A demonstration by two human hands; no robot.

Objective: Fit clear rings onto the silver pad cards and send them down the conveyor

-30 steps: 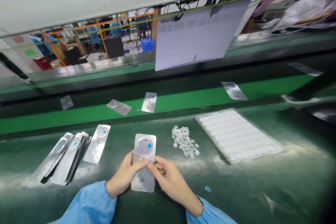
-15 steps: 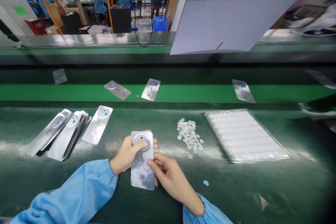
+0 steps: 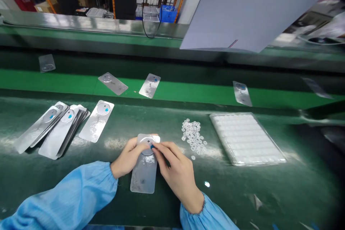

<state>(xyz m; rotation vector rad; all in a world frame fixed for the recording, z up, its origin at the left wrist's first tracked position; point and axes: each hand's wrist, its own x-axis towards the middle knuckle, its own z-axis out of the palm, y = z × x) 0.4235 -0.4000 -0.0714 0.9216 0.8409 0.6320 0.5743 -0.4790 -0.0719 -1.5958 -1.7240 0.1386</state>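
Note:
My left hand (image 3: 130, 156) holds a thin silver rectangular plate (image 3: 144, 178) upright by its upper part, the thumb pressed beside its round ring area. My right hand (image 3: 178, 172) is at the plate's upper right, thumb and forefinger pinched on a small blue tab (image 3: 152, 146) in the ring. The fingers partly cover the ring and the tab. To the left lie a single similar plate (image 3: 94, 124) and a fanned stack of plates (image 3: 60, 134), with blue tabs on their rings. A small shiny piece of film (image 3: 207, 184) lies right of my right hand.
Small clear rings (image 3: 192, 133) lie heaped right of my hands, beside a clear tray (image 3: 248, 138) with white rows. Several plates, one of them here (image 3: 150, 85), lie along the bright green strip (image 3: 183, 91). A white panel (image 3: 229, 14) overhangs the back right.
My right hand has moved up from the plate's right edge to the blue tab in the ring. The view has tilted down slightly.

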